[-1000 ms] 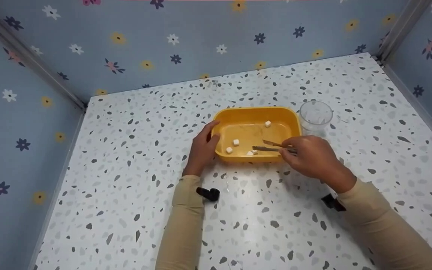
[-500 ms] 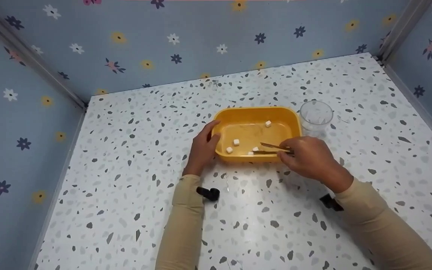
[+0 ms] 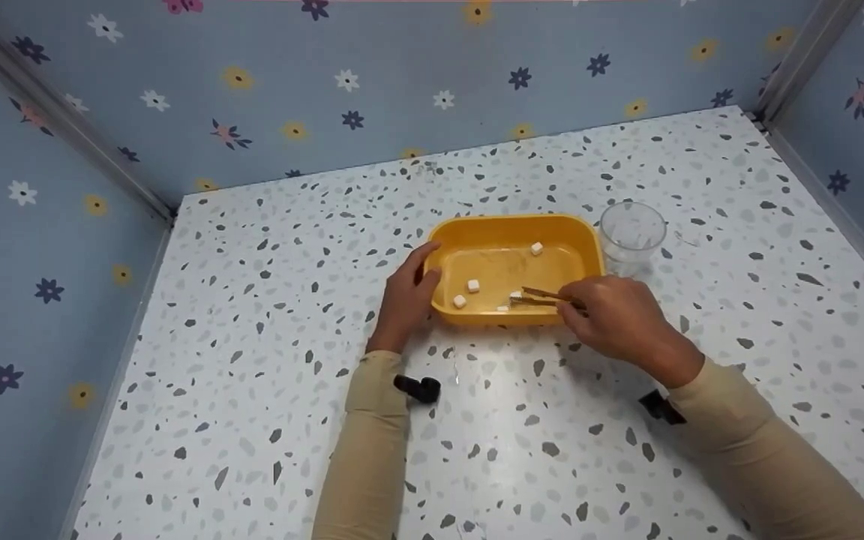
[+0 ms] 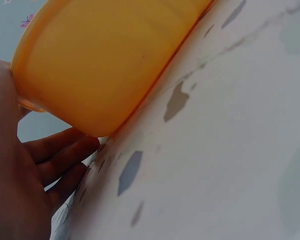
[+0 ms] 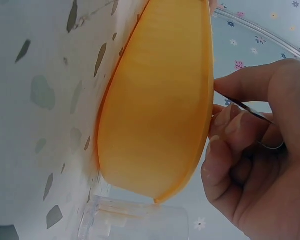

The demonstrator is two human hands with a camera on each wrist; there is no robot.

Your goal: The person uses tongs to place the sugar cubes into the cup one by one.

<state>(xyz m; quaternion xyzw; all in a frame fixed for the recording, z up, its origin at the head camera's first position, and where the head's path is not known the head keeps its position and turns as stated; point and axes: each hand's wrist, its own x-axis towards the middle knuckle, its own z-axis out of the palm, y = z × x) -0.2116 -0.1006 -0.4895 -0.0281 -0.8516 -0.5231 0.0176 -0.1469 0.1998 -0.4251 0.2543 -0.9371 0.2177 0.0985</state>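
Observation:
My left hand (image 3: 404,300) grips the left end of a yellow plastic tub (image 3: 511,318), with thumb and fingers at its rim. In the left wrist view, several fingertips (image 4: 70,155) lie beside the tub's lower wall. My right hand (image 3: 623,315) pinches a pair of metal tweezers (image 3: 544,302) between thumb and fingers over the tub's near right rim. The tweezer tips reach a small white cube (image 3: 516,295) near the front wall; whether they grip it I cannot tell. Another white cube (image 3: 502,308) lies there, partly hidden. More cubes (image 3: 473,286) sit on the tub floor.
A clear round glass (image 3: 632,229) stands close by the tub's right end, behind my right hand. The speckled tabletop (image 3: 252,337) meets flower-patterned panels (image 3: 372,82) at the back and sides. Black wrist mounts (image 3: 418,388) sit on both sleeves.
The tweezers have dipped toward the tub's front wall, and their tips have come together around the cube there, which has shifted slightly right. My left hand has stayed on the tub.

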